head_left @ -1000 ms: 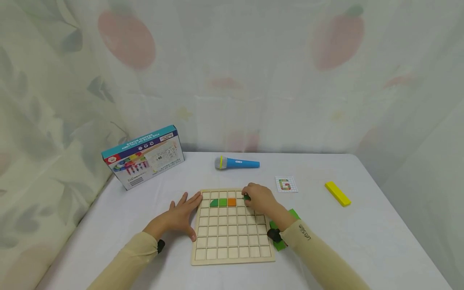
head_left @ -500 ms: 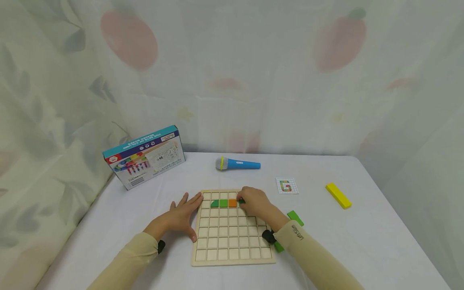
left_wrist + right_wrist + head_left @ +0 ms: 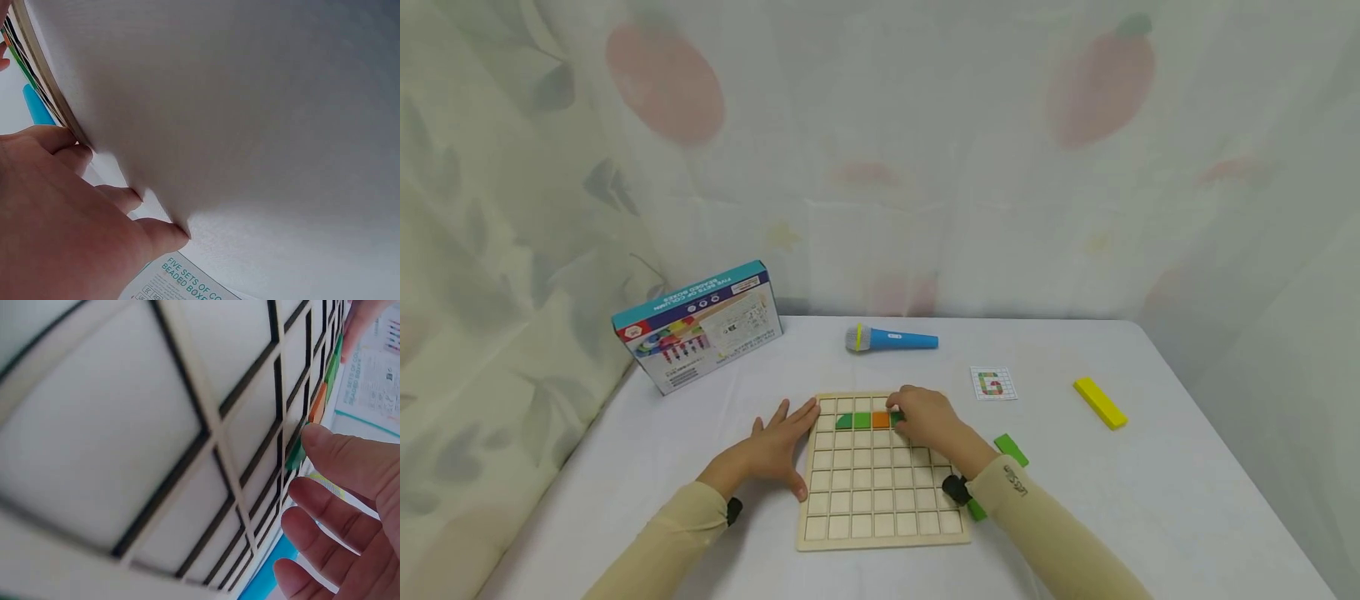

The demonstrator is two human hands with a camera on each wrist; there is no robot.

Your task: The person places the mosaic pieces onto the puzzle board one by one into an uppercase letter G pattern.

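A wooden grid board [image 3: 883,479] lies on the table between both hands. One row holds a dark green tile with a rounded corner [image 3: 845,422], a light green square tile [image 3: 862,421] and an orange tile [image 3: 881,421]. My left hand [image 3: 767,452] rests with spread fingers along the board's left edge; its fingertips touch the cloth in the left wrist view. With thumb and finger my right hand [image 3: 928,419] holds another dark green tile [image 3: 295,455] at the cell right of the orange one. That tile is partly hidden by the fingers.
Green tiles [image 3: 1011,450] lie right of the board, partly under the right forearm. Behind are a pattern card [image 3: 993,383] showing a G, a blue microphone [image 3: 901,340] and a printed box [image 3: 700,325]. A yellow block [image 3: 1101,403] lies at the right.
My right hand has moved slightly left along the row, bringing the dark green tile beside the orange one. Over the last half second it has barely moved. The left hand stays in place.
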